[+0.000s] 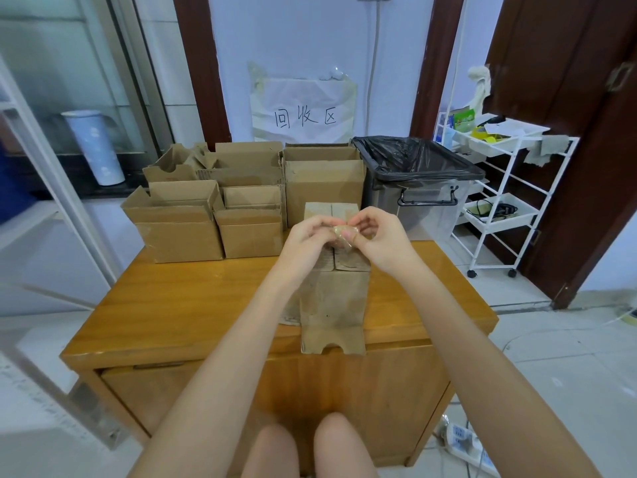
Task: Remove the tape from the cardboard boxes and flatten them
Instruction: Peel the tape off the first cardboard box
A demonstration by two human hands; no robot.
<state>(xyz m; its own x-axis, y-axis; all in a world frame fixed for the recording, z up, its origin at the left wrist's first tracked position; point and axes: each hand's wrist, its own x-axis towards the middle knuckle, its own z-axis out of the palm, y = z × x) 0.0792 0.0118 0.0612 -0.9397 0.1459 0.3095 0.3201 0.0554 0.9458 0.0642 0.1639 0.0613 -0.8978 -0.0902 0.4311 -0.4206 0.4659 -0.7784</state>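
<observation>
Your left hand [310,236] and right hand [377,236] both pinch a crumpled tape wad [342,233] between them, just above the flattened box [332,298] on the worktop [193,305].

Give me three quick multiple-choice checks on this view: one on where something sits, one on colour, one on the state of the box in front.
1. Where is the bin with the liner?
A. Right of the stacked boxes
B. Under the table
C. Left of the stacked boxes

2. What colour is the bin liner?
A. White
B. Black
C. Blue

3. What state is the box nearest the person in?
A. Standing, taped shut
B. Inside the bin
C. Flattened on the table

Answers:
1 A: the bin stands right of the stacked boxes.
2 B: the bin liner is black.
3 C: the flattened box lies flat on the table, while both hands pinch a wad of tape.
</observation>
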